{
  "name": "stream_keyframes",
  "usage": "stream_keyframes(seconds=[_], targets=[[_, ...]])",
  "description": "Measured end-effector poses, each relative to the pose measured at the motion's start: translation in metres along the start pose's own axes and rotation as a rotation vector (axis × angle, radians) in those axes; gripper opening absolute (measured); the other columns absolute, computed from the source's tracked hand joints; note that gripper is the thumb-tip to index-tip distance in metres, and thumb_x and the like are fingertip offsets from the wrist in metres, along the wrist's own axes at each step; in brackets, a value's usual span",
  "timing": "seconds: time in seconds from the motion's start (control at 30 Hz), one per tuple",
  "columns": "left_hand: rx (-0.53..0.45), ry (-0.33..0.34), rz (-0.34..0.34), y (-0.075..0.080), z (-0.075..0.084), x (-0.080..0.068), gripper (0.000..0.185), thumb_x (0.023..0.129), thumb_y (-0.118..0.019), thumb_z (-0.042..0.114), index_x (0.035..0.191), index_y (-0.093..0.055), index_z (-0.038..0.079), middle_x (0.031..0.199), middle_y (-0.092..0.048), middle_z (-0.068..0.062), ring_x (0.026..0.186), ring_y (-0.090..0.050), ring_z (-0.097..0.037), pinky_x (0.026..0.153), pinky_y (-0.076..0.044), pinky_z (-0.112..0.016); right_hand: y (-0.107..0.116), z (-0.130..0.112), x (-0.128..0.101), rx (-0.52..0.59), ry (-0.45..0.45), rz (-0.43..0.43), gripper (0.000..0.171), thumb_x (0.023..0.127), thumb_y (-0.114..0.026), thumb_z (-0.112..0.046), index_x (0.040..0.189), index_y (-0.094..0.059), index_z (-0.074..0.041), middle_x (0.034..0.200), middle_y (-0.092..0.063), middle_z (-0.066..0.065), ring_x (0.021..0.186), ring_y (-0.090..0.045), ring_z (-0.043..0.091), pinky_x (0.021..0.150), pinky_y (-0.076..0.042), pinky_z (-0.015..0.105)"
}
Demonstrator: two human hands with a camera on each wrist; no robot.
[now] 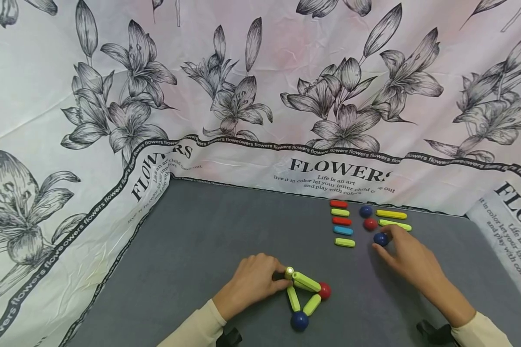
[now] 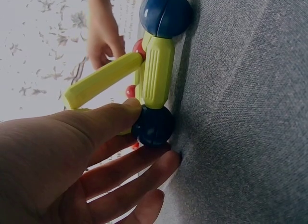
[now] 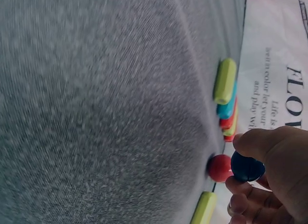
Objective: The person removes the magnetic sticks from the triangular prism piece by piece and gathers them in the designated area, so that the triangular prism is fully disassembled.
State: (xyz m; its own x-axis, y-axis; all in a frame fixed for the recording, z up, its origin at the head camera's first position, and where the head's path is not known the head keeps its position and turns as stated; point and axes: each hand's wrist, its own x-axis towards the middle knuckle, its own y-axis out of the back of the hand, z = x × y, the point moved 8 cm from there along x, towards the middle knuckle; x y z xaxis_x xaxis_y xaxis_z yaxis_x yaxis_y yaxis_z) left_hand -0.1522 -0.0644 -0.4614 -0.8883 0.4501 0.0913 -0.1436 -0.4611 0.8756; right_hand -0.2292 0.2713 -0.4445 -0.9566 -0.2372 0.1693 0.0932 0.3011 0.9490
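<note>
Pinching a dark blue ball (image 3: 247, 167) right of centre in the head view, the right hand (image 1: 410, 260) holds it firmly; smooth, hard and light, it probably rolls, so grip across its middle. The left hand (image 1: 252, 284) steadies the stick-and-ball frame (image 1: 306, 299), lower centre.

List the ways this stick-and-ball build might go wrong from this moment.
1. The left hand pinches only one dark ball at a corner of the green-stick frame; a tug may pull the joints apart.
2. The right hand holds a blue ball by the fingertips, so it may slip and roll across the grey mat.
3. The red ball sits right beside that hand and may get knocked away.
</note>
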Motion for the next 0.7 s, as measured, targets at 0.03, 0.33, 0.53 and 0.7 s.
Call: stream_keyframes(seconds=[0.03, 0.33, 0.53, 0.7], targets=[[0.001, 0.000, 0.000, 0.000, 0.000, 0.000, 0.022, 0.091, -0.084, 0.042, 0.109, -0.086, 0.029, 0.097, -0.078, 0.011, 0.051, -0.036, 0.000, 0.040, -0.032, -0.022, -0.002, 0.002, 0.002, 0.000, -0.003, -0.013, 0.052, 0.093, -0.082, -0.025, 0.128, -0.057, 0.003, 0.108, -0.070, 0.022, 0.088, -0.070, 0.033, 0.064, -0.054, 0.053], [-0.009, 0.009, -0.016, 0.001, -0.002, 0.002, 0.022, 0.091, -0.084, 0.042, 0.110, -0.085, 0.030, 0.099, -0.078, 0.012, 0.052, -0.037, 0.000, 0.041, -0.032, -0.023, -0.018, 0.010, 0.014, 0.002, 0.005, -0.069, 0.047, 0.092, -0.083, -0.024, 0.123, -0.059, 0.001, 0.101, -0.069, 0.018, 0.084, -0.068, 0.030, 0.061, -0.053, 0.049], [0.010, 0.012, -0.029, 0.000, -0.001, 0.003, 0.023, 0.091, -0.084, 0.044, 0.109, -0.086, 0.030, 0.101, -0.079, 0.012, 0.053, -0.038, 0.000, 0.041, -0.032, -0.023, -0.019, 0.009, 0.017, -0.019, 0.032, -0.059, 0.043, 0.092, -0.084, -0.026, 0.121, -0.064, -0.002, 0.105, -0.069, 0.017, 0.086, -0.069, 0.030, 0.061, -0.054, 0.049], [0.021, 0.018, -0.033, -0.001, -0.001, 0.003, 0.024, 0.091, -0.084, 0.045, 0.109, -0.086, 0.030, 0.102, -0.079, 0.012, 0.052, -0.036, 0.000, 0.041, -0.032, -0.023, -0.018, 0.006, 0.018, -0.020, 0.053, -0.043, 0.044, 0.092, -0.084, -0.027, 0.123, -0.066, -0.003, 0.107, -0.068, 0.017, 0.086, -0.069, 0.029, 0.062, -0.054, 0.049]])
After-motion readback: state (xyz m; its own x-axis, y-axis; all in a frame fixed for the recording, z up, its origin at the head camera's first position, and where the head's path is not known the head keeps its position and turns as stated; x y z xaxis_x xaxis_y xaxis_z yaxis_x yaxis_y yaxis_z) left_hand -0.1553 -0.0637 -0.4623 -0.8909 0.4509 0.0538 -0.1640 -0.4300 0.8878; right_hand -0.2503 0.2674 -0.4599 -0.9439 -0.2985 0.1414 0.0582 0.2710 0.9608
